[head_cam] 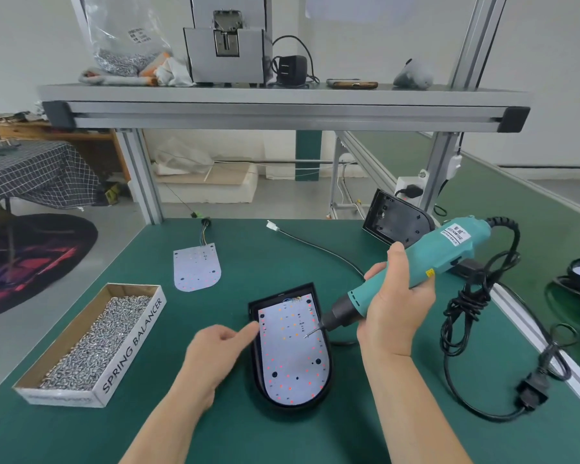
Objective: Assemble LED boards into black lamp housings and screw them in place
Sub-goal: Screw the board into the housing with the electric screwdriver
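Looking down from the head camera, the right hand [395, 303] is wrapping fully round the teal electric screwdriver [426, 259], thumb up along the body. It's carrying the tool at a slant, so the bit [310, 333] is coming in sideways over the upper right part of the LED board [292, 356]. That board is sitting inside the black housing [295, 406], which is lying flat on the green mat [215, 430] right in front of the person. The left hand [215, 349] isn't holding anything: the forefinger is reaching out to the housing's left rim and the other fingers are tucking in. Can't tell if it's actually pressing or just touching. Also can't tell whether a screw is riding on the bit tip, it's too small.

What I'm worrying about: with the driver leaning like that, the bit could be skating off the screw head and scratching the board or clipping an LED, or the screw could be going in crooked. One fingertip on the rim isn't pinning much, so the housing might be twisting or sliding once the torque kicks in. The bundled cord [466, 306] is hanging off the back of the tool and trailing over the mat, so it may be tugging the wrist off line. The screw box [131, 346], spare board [196, 267] and second housing [395, 219] are sitting well apart, out of trouble.
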The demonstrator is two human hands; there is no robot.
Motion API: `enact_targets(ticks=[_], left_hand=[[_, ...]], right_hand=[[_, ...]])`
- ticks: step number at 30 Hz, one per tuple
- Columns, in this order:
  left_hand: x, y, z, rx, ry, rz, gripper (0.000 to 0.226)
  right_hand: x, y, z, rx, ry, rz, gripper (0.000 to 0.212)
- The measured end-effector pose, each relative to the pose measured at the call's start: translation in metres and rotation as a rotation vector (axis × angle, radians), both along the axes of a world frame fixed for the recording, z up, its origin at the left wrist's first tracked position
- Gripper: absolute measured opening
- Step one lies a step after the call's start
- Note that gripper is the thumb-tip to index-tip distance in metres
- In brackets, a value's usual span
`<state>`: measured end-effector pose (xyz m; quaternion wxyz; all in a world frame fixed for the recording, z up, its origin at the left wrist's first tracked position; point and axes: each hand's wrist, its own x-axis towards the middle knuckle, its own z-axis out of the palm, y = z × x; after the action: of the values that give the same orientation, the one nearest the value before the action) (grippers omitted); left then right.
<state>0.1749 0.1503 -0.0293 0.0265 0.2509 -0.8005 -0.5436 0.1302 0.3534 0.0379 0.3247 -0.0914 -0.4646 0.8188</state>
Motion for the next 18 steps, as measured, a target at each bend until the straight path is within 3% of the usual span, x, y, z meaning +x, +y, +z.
enact_targets(ticks=[3, 7, 11, 14, 18], left_hand=[[-0.009, 0.009, 0.000, -0.120, -0.102, -0.158, 0.070], [-0.022, 0.020, 0.004, -0.268, -0.201, -0.238, 0.066], [-0.028, 0.030, 0.007, -0.111, -0.224, -0.287, 0.050], [-0.029, 0.034, 0.006, -0.013, -0.198, -0.295, 0.062], [-0.029, 0.035, 0.006, 0.008, -0.203, -0.305, 0.062]], right_hand=[[0.005, -0.006, -0.003, 0.124, 0.032, 0.020, 0.014], [0.014, -0.012, -0.008, 0.301, 0.111, 0.071, 0.020], [0.018, -0.014, -0.012, 0.419, 0.158, 0.099, 0.028], [0.020, -0.015, -0.017, 0.498, 0.176, 0.098, 0.031], [0.021, -0.016, -0.021, 0.563, 0.194, 0.056, 0.019]])
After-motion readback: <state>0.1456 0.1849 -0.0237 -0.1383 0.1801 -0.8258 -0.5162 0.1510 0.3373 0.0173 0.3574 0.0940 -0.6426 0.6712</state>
